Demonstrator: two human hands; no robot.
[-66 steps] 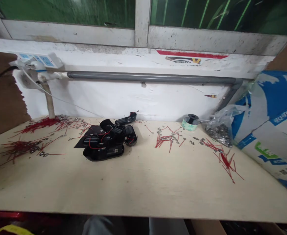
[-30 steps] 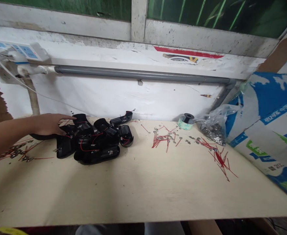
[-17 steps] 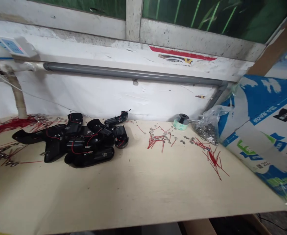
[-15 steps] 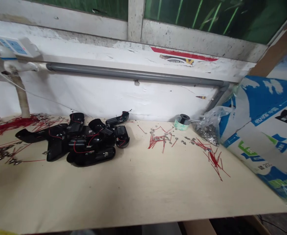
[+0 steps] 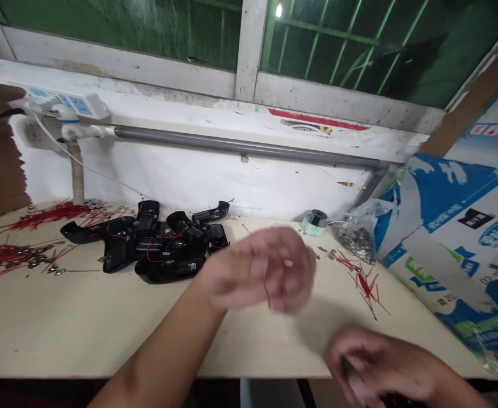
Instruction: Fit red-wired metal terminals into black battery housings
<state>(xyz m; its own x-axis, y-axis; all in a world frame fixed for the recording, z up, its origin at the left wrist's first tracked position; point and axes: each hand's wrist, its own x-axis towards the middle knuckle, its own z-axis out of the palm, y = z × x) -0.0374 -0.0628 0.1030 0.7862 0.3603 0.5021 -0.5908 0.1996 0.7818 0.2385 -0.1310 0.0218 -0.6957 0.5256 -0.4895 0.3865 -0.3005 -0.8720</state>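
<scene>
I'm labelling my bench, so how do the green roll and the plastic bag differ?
The roll is a short, round cylinder; the bag is crumpled and slack. The roll is pale green with a black spool at its top; the bag is clear, showing metal bits inside. The roll looks smaller than the bag. Both sit toward the back of the table.

1. The left hand (image 5: 260,272), blurred, now reaches over the table's (image 5: 266,348) middle, blocking most of the red wires seen there half a second ago.
2. The right hand (image 5: 379,362) enters at lower right, gripping a dark item (image 5: 346,367), largely hidden.
3. More black parts (image 5: 117,255) lie leftward than two seconds earlier.
4. A bright spot (image 5: 278,10) appears in the window (image 5: 215,34).
</scene>
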